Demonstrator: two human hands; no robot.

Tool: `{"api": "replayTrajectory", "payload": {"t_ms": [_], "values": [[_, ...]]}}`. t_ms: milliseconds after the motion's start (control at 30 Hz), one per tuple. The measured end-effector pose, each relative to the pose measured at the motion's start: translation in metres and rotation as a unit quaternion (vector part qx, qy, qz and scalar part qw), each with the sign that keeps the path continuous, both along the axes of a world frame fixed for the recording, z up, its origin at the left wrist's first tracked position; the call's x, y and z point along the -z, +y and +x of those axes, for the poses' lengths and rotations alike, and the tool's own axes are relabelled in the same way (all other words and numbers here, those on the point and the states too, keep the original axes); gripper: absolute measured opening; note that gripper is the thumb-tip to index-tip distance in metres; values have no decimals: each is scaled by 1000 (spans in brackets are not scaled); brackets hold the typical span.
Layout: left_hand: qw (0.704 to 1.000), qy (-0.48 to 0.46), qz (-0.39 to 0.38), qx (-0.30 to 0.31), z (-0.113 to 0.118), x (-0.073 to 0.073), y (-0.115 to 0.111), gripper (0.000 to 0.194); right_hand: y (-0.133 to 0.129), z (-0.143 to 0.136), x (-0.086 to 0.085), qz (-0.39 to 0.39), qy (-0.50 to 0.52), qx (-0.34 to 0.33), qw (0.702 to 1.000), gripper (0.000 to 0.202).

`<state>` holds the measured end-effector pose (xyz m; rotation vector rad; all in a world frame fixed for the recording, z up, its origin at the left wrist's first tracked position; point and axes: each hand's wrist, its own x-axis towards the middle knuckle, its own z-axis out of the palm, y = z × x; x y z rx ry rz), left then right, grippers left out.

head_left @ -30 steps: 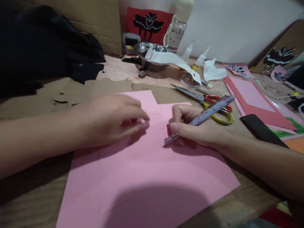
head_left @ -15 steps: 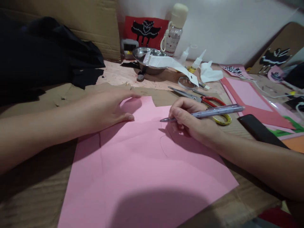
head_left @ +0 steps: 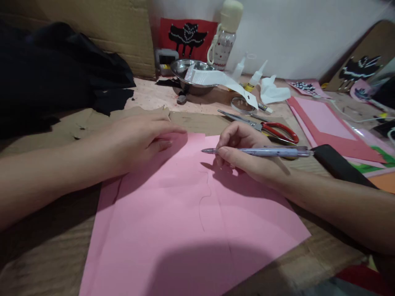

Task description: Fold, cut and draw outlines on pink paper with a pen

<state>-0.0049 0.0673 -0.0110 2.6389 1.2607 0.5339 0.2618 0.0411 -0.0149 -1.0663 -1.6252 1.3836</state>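
Pink paper [head_left: 148,242] lies before me, seemingly in two layers, with a thin wavy line drawn near its middle. My left hand [head_left: 145,139] rests flat near the paper's far left part, its fingers stretched out and thumb apart. Between the fingertips of my right hand [head_left: 243,148] is a pale purple pen [head_left: 265,152], held almost level. Its point faces left, and its shadow falls apart from it, so the tip looks raised off the paper. Scissors [head_left: 277,130] with red handles lie just beyond my right hand.
Corrugated cardboard [head_left: 40,255] lies under the paper. Beyond stand a metal bowl [head_left: 197,88], a bottle [head_left: 226,45] and small glue bottles [head_left: 256,78]. Black material [head_left: 61,70] is heaped at the left. At the right are a black long object [head_left: 339,166] and coloured sheets [head_left: 336,142].
The upper pink layer with the drawn line has slid toward me. My right hand has lifted the pen's point off the paper and turned the pen more level. My left hand stays over the paper.
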Motion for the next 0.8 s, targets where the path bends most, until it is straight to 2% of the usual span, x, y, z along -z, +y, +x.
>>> {"api": "replayTrajectory", "payload": {"t_ms": [133, 233, 300, 400, 467, 567, 800], "values": [[995, 95, 12, -31, 4, -13, -5, 46, 0, -1, -1, -1, -21, 8, 1000, 29], [991, 123, 57, -19, 4, -17, -9, 45, 1, 1, 2, 7, -4, -2, 1000, 32], [993, 87, 76, 35, 4, -14, -13, 36, 1, 2, 3, 5, 9, -10, 1000, 33], [987, 19, 28, 157, 5, -3, -17, 24, 0, 0, 1, 11, -8, -34, 999, 32], [978, 14, 6, 206, 6, 3, -19, 25, -1, -2, -1, 13, -32, -53, 998, 32], [974, 24, 12, 224, 8, 9, -20, 29, -1, -4, -2, -6, -47, -63, 997, 32], [977, 17, 5, 214, 6, 10, -21, 27, 0, -4, 0, -28, -45, -59, 997, 33]]}}
